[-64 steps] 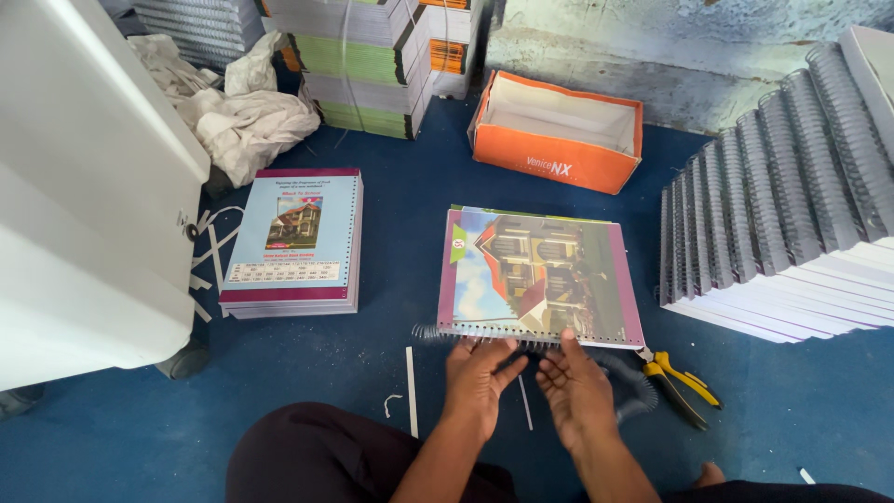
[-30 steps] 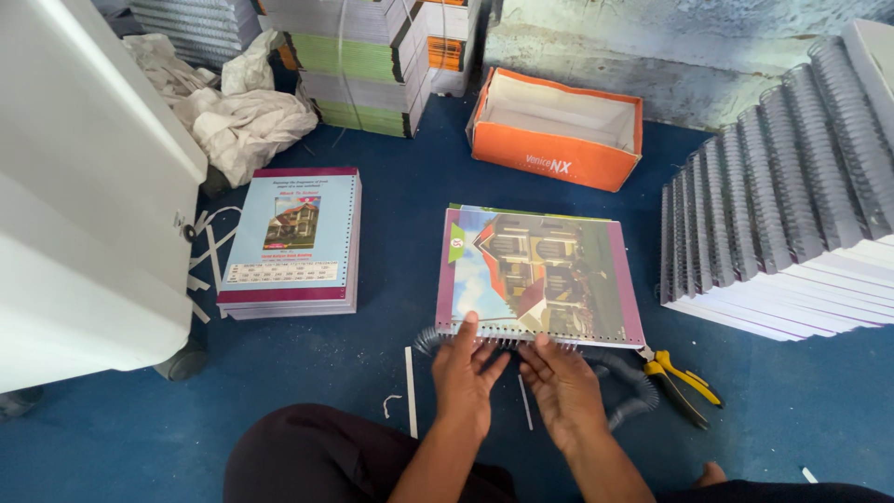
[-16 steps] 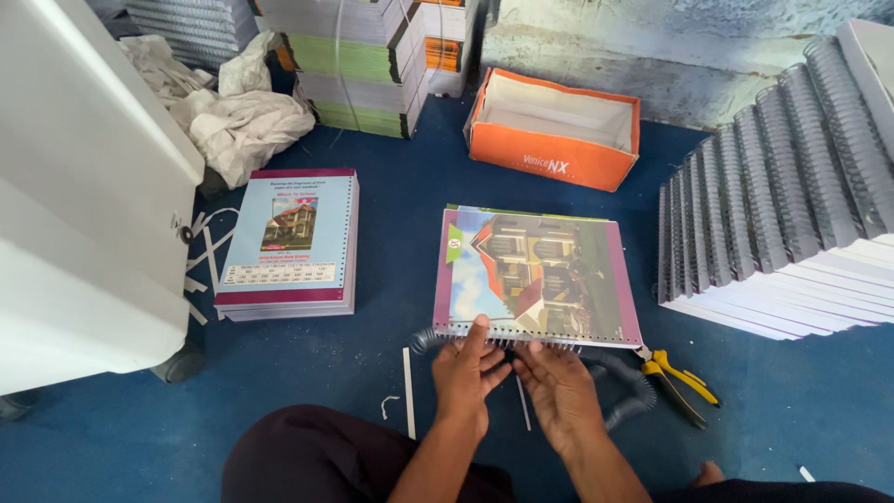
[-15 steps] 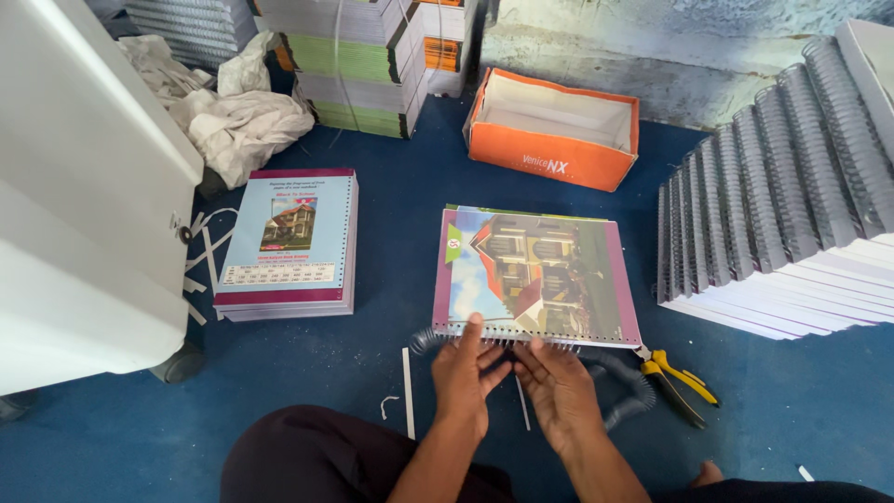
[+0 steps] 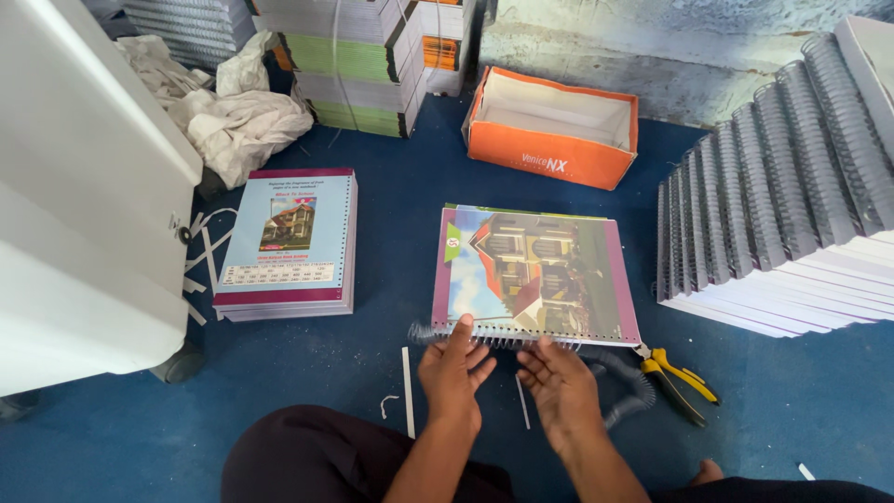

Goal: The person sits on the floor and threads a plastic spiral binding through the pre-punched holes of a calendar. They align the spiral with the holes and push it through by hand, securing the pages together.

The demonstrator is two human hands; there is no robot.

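Note:
A book with a colourful house picture on its cover [image 5: 535,273] lies on the blue floor in front of me. A metal spiral coil [image 5: 484,336] runs along its near punched edge and sticks out to the left. My left hand [image 5: 453,373] has its fingertips on the coil near the middle of that edge. My right hand [image 5: 559,387] pinches the coil just right of it. More loose coil [image 5: 631,387] curls on the floor to the right of my right hand.
Yellow-handled pliers [image 5: 680,373] lie right of the book. A stack of unbound books [image 5: 289,244] sits to the left, a leaning pile of spiral-bound books [image 5: 782,205] at right, an orange box [image 5: 551,138] behind, a white appliance [image 5: 74,205] at far left, paper strips [image 5: 407,405] near my knee.
Both hands have shifted a little along the near edge of the book while working the coil; the view has drifted slightly. The book has stayed in place.

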